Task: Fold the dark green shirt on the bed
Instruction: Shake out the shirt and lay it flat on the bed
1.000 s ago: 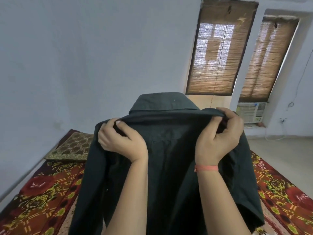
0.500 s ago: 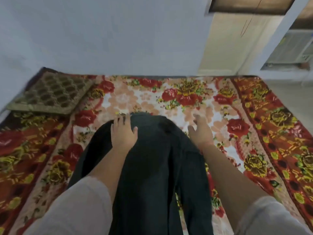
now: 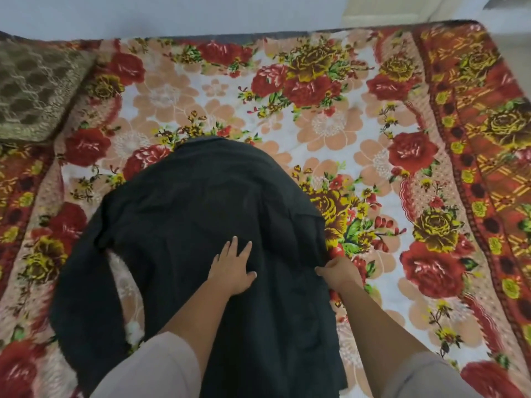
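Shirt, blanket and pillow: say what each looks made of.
Dark green shirt: thin woven cloth, matte, probably cotton or a blend; it drapes in soft creases with no sheen.
Blanket: plush fleece-like fabric, likely synthetic; its printed roses look fuzzy with a slight nap shine.
Pillow: brown textured cover with a raised lattice pattern; fibre unclear.

One dark shirt [image 3: 207, 214] lies on one flowered bedspread [image 3: 330, 116], with one patterned cushion [image 3: 34, 90] at the far left corner, and two hands, the left hand [image 3: 233, 270] and the right hand [image 3: 339, 272], are in view.
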